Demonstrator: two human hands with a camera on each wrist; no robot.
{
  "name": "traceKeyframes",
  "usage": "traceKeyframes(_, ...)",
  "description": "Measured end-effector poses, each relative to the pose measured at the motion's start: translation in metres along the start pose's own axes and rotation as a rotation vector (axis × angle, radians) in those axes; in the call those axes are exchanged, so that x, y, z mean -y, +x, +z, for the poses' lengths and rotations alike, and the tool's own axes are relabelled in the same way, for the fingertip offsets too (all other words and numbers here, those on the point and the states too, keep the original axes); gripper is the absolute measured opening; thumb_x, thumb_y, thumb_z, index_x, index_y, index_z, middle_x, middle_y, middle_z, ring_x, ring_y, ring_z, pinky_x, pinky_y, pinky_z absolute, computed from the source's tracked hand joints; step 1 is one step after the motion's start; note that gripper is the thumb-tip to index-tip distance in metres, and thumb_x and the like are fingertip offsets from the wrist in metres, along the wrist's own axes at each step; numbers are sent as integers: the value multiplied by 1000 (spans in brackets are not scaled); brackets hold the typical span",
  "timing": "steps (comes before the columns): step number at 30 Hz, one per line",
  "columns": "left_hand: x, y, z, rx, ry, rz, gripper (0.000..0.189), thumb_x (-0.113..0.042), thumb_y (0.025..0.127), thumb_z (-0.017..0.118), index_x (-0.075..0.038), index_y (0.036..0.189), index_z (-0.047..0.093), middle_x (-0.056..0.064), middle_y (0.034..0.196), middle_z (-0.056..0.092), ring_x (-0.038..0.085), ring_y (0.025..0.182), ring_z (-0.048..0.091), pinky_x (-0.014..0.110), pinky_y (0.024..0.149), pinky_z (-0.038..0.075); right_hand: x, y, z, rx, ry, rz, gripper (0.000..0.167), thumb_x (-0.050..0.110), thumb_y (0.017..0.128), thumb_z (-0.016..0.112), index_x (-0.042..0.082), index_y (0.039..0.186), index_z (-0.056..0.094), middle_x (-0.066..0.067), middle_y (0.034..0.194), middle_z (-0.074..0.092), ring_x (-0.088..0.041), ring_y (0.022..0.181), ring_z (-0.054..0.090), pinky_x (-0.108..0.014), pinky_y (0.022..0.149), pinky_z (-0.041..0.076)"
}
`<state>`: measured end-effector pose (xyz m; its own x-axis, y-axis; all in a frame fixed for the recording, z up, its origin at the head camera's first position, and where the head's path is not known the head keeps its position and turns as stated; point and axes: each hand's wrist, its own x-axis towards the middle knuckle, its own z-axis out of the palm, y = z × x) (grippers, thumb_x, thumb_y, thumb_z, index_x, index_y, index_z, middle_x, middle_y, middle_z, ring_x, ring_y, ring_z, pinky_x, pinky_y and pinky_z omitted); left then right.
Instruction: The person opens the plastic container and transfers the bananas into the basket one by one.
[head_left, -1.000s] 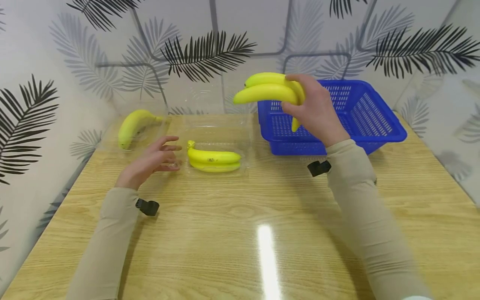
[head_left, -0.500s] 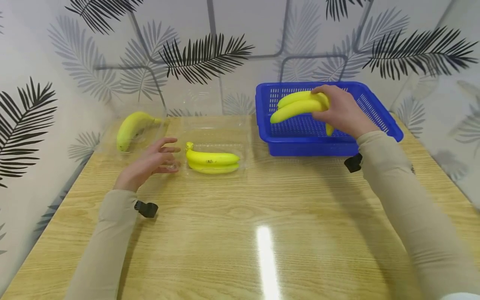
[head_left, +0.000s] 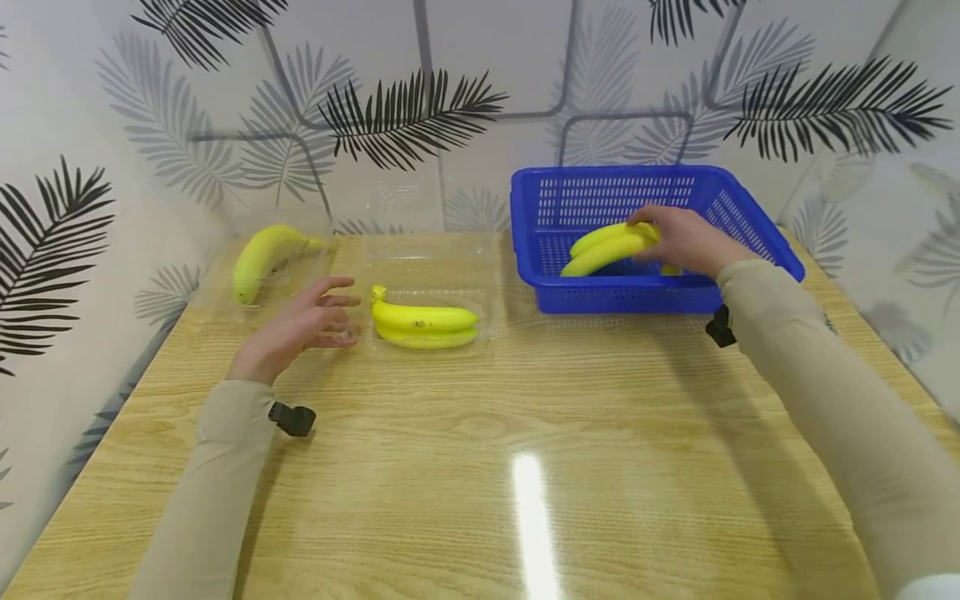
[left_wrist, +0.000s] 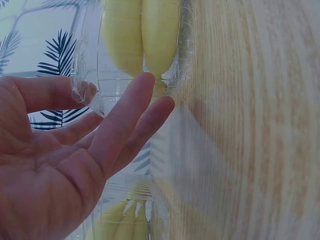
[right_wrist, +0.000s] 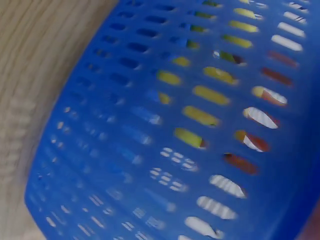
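Observation:
In the head view my right hand [head_left: 692, 242] grips a bunch of bananas [head_left: 606, 252] by its stem end, low inside the blue plastic basket [head_left: 600, 301]. Through the slots of the basket wall [right_wrist: 125, 100], the right wrist view shows bits of yellow; the hand's grip is mostly hidden there. My left hand [head_left: 294, 329] has loosely extended fingers at the left side of a clear plastic container [head_left: 489, 292]. Two bananas [head_left: 423, 318] lie in that container. In the left wrist view the fingertips [left_wrist: 145, 82] are right at its end; whether they all touch cannot be told.
A second clear container [head_left: 217, 279] at the far left holds more bananas [head_left: 270, 254]. The containers' raised clear lids are hard to make out. Behind everything stands a leaf-patterned wall [head_left: 480, 50]. The wooden table [head_left: 420, 467] stretches toward me.
My right hand has carried the banana bunch rightward over the basket, then lowered it inside. The left hand has stayed almost still.

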<state>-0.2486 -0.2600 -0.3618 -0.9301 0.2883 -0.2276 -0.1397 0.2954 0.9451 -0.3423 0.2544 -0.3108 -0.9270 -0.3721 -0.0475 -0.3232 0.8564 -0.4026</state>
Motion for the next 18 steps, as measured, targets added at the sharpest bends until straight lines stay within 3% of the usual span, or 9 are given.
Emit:
traceKeyframes(4,-1,-1,1,8,-4,3,67,-2,98,44,-10,157,15,22,156,22,45,124,45,47,98,50,-8,3,4,30,-12,12,58,15,88,72,-1,138,48,-27,131,51,-34,91,60,-48,80,50)
traceKeyframes(9,1,-1,0,6,-7,5,67,-2,98,43,-10,157,15,22,156,23,45,122,46,47,99,49,-13,5,6,62,-49,34,62,14,86,74,-5,138,46,-30,138,46,-45,120,46,-60,99,38)
traceKeyframes(18,0,1,-1,-4,4,-3,65,-4,98,44,-9,157,16,21,155,25,45,122,47,45,97,51,-13,3,5,46,-46,-4,61,16,87,73,-5,138,48,-30,137,48,-47,123,45,-61,101,37)
